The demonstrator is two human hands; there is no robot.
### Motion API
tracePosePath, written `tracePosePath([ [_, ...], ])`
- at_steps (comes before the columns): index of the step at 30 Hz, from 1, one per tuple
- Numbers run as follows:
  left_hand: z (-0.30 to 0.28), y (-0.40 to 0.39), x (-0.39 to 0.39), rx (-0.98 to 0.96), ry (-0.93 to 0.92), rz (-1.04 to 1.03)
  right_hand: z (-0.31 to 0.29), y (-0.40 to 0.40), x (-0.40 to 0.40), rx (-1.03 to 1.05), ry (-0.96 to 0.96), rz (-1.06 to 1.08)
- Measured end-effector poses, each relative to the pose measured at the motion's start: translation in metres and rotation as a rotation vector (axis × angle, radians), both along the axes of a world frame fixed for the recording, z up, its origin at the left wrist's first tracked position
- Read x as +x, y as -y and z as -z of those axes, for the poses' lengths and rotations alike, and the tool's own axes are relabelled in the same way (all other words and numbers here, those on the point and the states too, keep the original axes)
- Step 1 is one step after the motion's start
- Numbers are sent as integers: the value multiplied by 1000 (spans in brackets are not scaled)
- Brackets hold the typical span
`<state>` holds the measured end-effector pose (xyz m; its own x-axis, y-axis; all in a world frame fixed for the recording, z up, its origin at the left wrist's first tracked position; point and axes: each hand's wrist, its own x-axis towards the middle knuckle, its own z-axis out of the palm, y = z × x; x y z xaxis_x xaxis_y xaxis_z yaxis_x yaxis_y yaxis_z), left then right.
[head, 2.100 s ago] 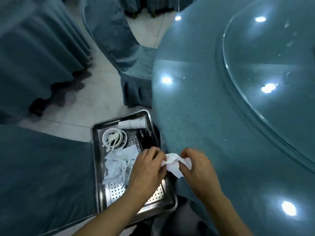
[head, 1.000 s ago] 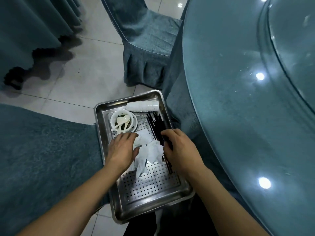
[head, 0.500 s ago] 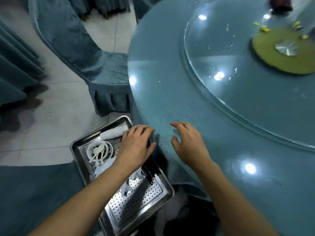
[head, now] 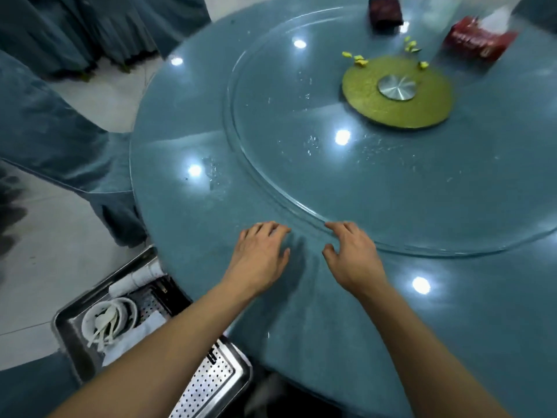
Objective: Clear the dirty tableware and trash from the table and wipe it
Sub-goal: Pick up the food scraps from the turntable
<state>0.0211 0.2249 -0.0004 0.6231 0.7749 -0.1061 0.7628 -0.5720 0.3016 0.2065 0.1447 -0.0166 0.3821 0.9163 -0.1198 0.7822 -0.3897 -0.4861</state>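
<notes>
- While both hands hover low over the round table (head: 187,251), the left hand (head: 259,254) and right hand (head: 351,254) are spread, grasping nothing.
- Right fingertips (head: 331,226) reach the glass turntable (head: 271,164) rim; contact uncertain.
- Yellow scraps (head: 360,60), upper right of frame, judged light and loose: pinch individually.
- Glass judged slippery, fragile.
- Steel tray (head: 238,378), lower left: bowl (head: 87,322) holding spoons (head: 104,322), crumpled napkins (head: 144,330), dark utensils, white cups.
</notes>
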Motion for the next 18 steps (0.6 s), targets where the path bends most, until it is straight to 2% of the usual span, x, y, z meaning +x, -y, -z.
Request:
tracePosePath([
  [4,8,2,58,-29,-54,44,13,15,57,-105,89,56],
  [9,25,-7,107,-97,-202,69,32,33,83,-403,197,16],
  [14,45,-8,117,-160,-322,18,40,42,85,-379,165,18],
  [18,53,3,117,-90,-414,77,42,51,97,-368,154,16],
])
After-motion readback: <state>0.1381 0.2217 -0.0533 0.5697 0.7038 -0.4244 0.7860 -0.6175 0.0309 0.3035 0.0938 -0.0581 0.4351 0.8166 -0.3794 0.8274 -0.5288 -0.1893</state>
